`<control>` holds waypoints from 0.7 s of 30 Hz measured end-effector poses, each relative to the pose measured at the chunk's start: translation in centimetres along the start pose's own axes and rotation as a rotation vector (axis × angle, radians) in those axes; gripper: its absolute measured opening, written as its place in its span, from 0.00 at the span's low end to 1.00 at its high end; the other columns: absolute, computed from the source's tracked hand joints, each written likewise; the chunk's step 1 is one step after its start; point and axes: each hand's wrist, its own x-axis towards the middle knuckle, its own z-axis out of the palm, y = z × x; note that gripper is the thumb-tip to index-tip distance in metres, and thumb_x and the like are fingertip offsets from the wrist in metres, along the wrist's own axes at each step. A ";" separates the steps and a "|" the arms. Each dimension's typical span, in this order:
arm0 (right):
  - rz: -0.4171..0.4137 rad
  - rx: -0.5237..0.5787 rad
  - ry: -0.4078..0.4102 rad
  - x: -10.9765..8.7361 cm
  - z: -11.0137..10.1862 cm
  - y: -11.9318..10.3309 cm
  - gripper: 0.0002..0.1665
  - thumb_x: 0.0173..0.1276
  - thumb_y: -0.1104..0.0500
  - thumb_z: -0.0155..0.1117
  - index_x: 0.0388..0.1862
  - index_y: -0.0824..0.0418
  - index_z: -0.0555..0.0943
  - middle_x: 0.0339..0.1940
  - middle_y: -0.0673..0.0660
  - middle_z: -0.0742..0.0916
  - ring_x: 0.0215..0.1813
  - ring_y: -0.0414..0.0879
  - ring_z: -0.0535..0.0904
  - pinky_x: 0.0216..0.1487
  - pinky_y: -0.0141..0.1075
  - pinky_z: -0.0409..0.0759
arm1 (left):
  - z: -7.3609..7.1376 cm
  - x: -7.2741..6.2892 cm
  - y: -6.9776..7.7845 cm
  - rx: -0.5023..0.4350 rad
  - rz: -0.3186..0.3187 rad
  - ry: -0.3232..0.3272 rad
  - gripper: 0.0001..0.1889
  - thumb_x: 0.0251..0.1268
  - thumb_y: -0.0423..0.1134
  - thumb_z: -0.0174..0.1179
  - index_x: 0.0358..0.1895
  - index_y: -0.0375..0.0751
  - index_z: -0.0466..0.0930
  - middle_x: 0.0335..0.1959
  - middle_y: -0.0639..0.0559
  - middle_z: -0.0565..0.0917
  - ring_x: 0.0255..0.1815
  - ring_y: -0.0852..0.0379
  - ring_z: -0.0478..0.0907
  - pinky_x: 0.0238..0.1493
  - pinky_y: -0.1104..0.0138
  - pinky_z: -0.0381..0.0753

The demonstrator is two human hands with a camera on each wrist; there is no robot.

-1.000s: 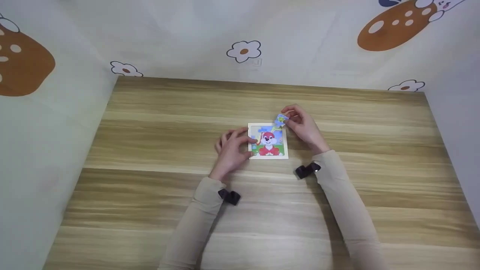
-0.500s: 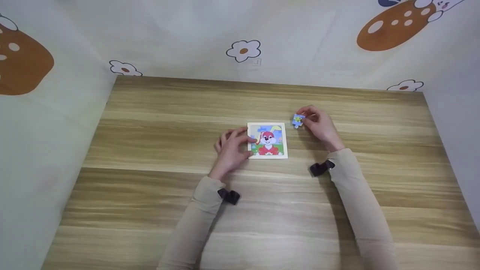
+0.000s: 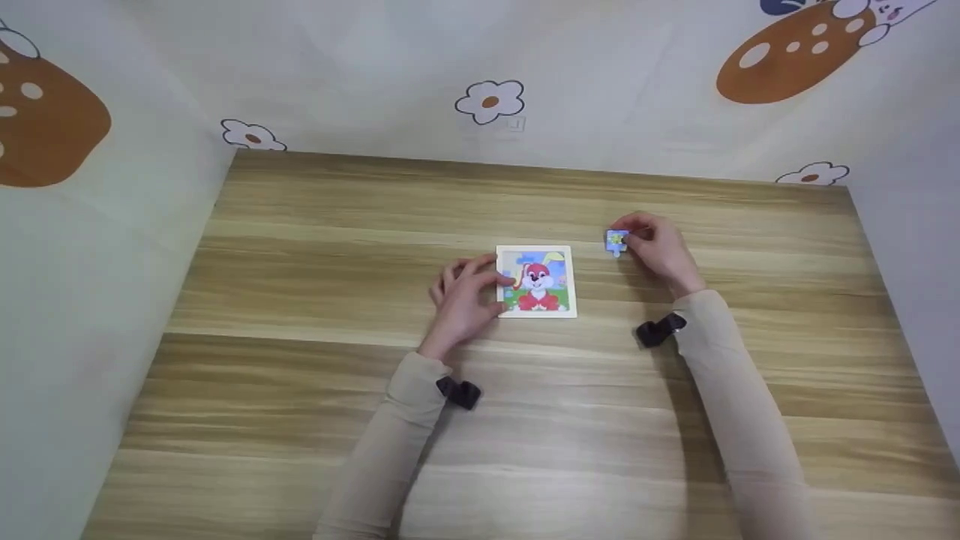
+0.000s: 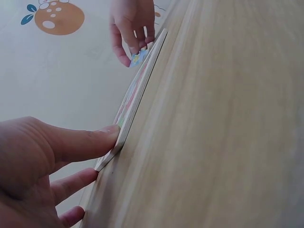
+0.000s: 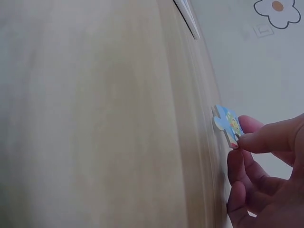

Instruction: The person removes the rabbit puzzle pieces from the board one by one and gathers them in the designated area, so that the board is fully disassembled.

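Note:
A small jigsaw puzzle (image 3: 573, 289) in a pale frame lies on the table, showing a red and white rabbit. At its left side my left hand (image 3: 465, 304) holds it, thumb by the near corner and index finger reaching over the picture. In the left wrist view the thumb (image 4: 90, 142) presses on the frame's edge. To the right, apart from the frame, my right hand (image 3: 664, 247) pinches a blue puzzle piece (image 5: 229, 124) with a yellow figure on it. The piece is face up, low over the table, its knob pointing towards me in the head view.
The wood-grain table (image 3: 337, 262) spreads round the puzzle on all sides. A pale wall cloth with flowers (image 3: 490, 102) and spotted brown shapes (image 3: 795, 52) rises along its back edge. Each sleeve carries a black wrist camera (image 3: 459, 392).
My right hand has carried the puzzle piece from over the puzzle's upper right corner out to the right. The left hand and the framed puzzle have stayed in place.

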 end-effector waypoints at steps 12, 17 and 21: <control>-0.010 0.017 0.007 0.2 -0.1 0.8 0.14 0.65 0.74 0.55 0.49 0.70 0.81 0.45 0.65 0.83 0.41 0.47 0.75 0.44 0.33 0.69 | 0.2 -0.2 0.0 -0.012 0.026 0.022 0.16 0.52 0.35 0.70 0.46 0.53 0.85 0.69 0.57 0.66 0.71 0.46 0.48 0.66 0.45 0.32; -0.037 0.014 0.016 0.3 -0.1 1.0 0.13 0.65 0.73 0.57 0.48 0.71 0.81 0.45 0.66 0.84 0.38 0.41 0.75 0.44 0.31 0.69 | 0.3 -0.3 -0.1 -0.010 0.043 0.031 0.16 0.53 0.34 0.69 0.47 0.52 0.85 0.70 0.56 0.66 0.70 0.46 0.48 0.65 0.45 0.34; -0.036 0.017 0.021 0.2 -0.1 0.8 0.12 0.66 0.72 0.57 0.48 0.72 0.80 0.45 0.66 0.83 0.38 0.42 0.75 0.43 0.30 0.70 | 0.2 -0.4 0.3 0.019 0.035 0.025 0.17 0.54 0.34 0.69 0.49 0.52 0.84 0.70 0.54 0.66 0.71 0.44 0.48 0.64 0.43 0.34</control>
